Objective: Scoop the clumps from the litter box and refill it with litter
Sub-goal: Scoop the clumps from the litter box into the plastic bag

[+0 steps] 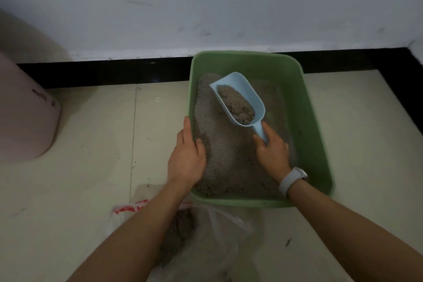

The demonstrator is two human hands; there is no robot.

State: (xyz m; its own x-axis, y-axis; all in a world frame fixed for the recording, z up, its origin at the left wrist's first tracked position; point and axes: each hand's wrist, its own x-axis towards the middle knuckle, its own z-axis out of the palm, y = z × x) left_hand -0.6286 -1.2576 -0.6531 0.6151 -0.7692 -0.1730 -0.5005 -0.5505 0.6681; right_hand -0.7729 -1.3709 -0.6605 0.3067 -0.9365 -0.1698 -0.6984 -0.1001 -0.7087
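My right hand [272, 146] grips the scoop [238, 98], loaded with clumps; left hand [186, 155] clasps the box [315, 144] rim. Bag [206, 231] holds some; refilling remains.

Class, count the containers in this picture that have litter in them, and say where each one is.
3. The green litter box by the wall, the blue scoop held above it by the right hand, and the plastic bag on the floor nearest the camera. Others may be out of frame.

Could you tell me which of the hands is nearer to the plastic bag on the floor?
Left. The left hand grips the litter box's left rim, just above the plastic bag; the right hand holds the scoop farther inside.
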